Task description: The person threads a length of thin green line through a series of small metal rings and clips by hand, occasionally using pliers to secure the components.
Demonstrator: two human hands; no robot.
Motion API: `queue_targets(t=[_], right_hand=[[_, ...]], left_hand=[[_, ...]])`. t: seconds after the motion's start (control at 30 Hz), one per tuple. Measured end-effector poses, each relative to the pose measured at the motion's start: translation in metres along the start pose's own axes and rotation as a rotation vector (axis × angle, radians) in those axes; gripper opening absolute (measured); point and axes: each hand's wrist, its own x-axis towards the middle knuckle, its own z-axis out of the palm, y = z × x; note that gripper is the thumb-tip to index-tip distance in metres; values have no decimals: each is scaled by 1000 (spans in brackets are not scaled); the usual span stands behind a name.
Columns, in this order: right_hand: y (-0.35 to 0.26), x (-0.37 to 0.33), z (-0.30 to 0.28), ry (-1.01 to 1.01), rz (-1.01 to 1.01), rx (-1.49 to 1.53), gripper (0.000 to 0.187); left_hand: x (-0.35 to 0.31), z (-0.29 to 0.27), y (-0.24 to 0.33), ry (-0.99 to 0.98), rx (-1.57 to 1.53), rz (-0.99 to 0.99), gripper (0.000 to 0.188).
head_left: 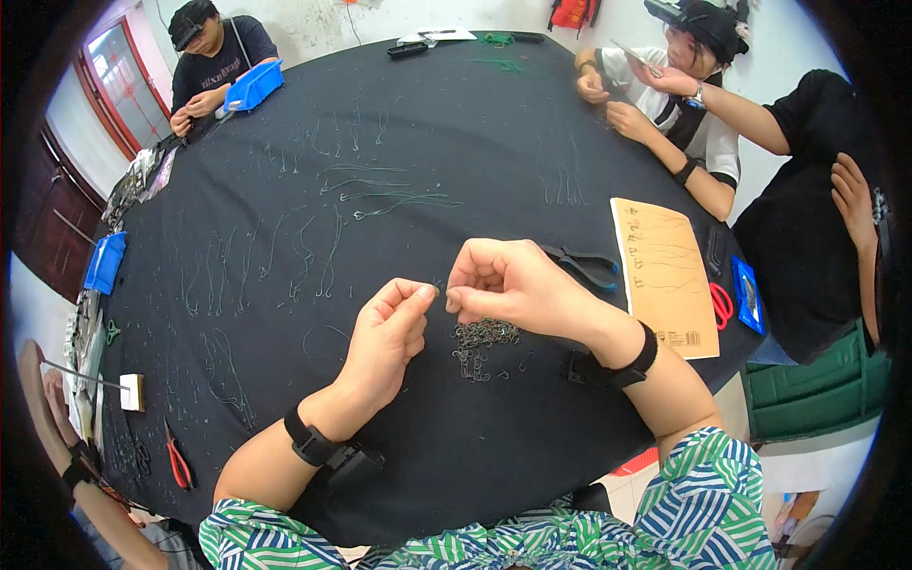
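Close together over the middle of the black-covered table, both my hands are closed in pinches. My left hand (388, 331) presses thumb against forefinger, with a tiny dark greenish bit showing at the tips; its kind is too small to tell. Almost touching it, my right hand (513, 290) also pinches, and whatever is in its fingers is hidden. Just below the right hand lies a pile of small metal fish hooks (486, 335), with a few loose ones beside it. A thin loop of line (323, 332) curves on the cloth left of my left hand.
Hooks tied to green lines (380, 195) lie in rows beyond and left. Dark-handled pliers (589, 269), a brown card sheet (665, 275) and red-handled scissors (722, 306) are at right. Red pliers (178, 458) lie near left. Other people sit and stand around the table.
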Motion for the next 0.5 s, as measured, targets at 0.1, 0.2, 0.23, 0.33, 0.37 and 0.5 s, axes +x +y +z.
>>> queue_targets(t=[0.1, 0.2, 0.23, 0.33, 0.37, 0.5], right_hand=[[17, 7, 2, 54, -5, 112, 17], [20, 6, 1, 112, -6, 96, 16], [22, 6, 0, 123, -27, 108, 15], [14, 4, -2, 125, 9, 57, 12], [13, 5, 0, 129, -3, 67, 12], [15, 4, 4, 115, -13, 68, 11]], left_hand=[[-2, -2, 0, -32, -17, -29, 11], [-3, 2, 3, -49, -40, -63, 10], [-3, 4, 6, -65, -55, -82, 10], [-3, 4, 7, -59, -90, -108, 10], [-4, 3, 8, -69, -110, -120, 10], [-6, 5, 9, -69, -116, -151, 11]])
